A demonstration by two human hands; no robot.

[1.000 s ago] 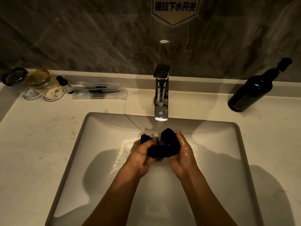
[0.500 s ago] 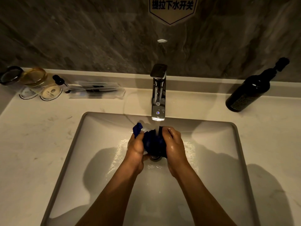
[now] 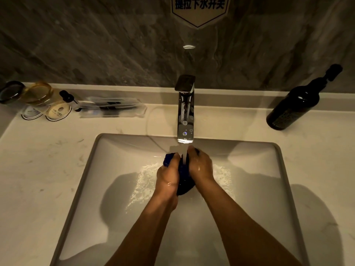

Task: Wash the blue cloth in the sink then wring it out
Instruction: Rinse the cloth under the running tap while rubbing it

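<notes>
The wet blue cloth is bunched into a wad between both my hands, over the middle of the white rectangular sink. My left hand grips its left side and my right hand presses its right side. Only a blue corner at the upper left and a dark fold between the palms show. Water runs from the chrome faucet straight down onto the cloth between my hands and splashes in the basin.
A dark bottle stands on the counter at the right. At the back left are glass jars, round coasters, a small dropper bottle and a clear plastic packet. A dark stone wall rises behind the faucet.
My hands have closed tighter on the cloth and shifted against each other under the stream. Less of the cloth shows now than a second ago.
</notes>
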